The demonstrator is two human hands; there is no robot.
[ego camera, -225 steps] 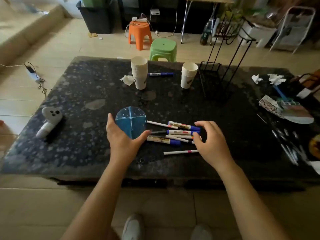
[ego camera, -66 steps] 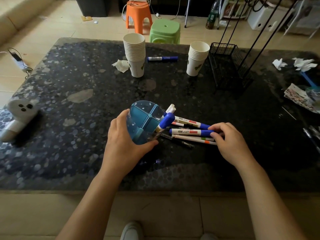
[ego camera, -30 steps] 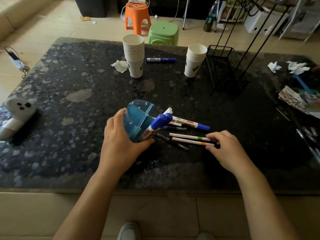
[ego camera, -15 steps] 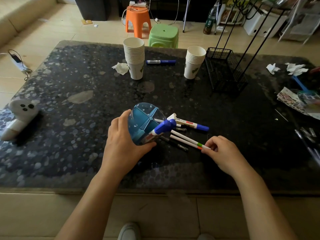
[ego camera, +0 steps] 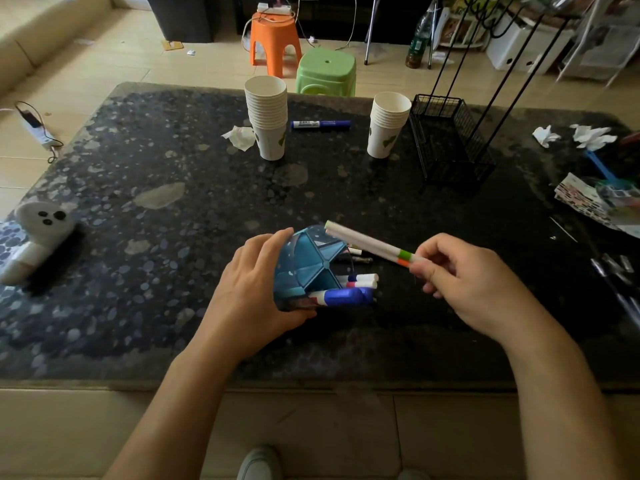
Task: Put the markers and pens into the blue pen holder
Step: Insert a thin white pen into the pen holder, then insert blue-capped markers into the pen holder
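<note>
My left hand (ego camera: 252, 289) grips the blue pen holder (ego camera: 308, 268), tipped over so its mouth faces right. A blue-capped marker (ego camera: 341, 296) and white pens (ego camera: 362, 280) stick out of its lower compartments. My right hand (ego camera: 464, 282) pinches two thin white pens (ego camera: 367, 242) by their green and orange bands, held above the table with their far tips over the holder's upper rim. A dark pen (ego camera: 358, 259) lies on the table behind the holder. Another blue marker (ego camera: 320, 124) lies far back between the cup stacks.
Two stacks of paper cups (ego camera: 266, 116) (ego camera: 388, 123) stand at the back, with a black wire basket (ego camera: 446, 140) to their right. A white controller (ego camera: 38, 233) lies at the left edge. Crumpled tissues (ego camera: 240, 136) and clutter (ego camera: 602, 202) sit on the dark table (ego camera: 138, 168).
My right hand has lifted the two thin pens off the table and swung their tips over the holder. My left hand has tipped the holder further to the right.
</note>
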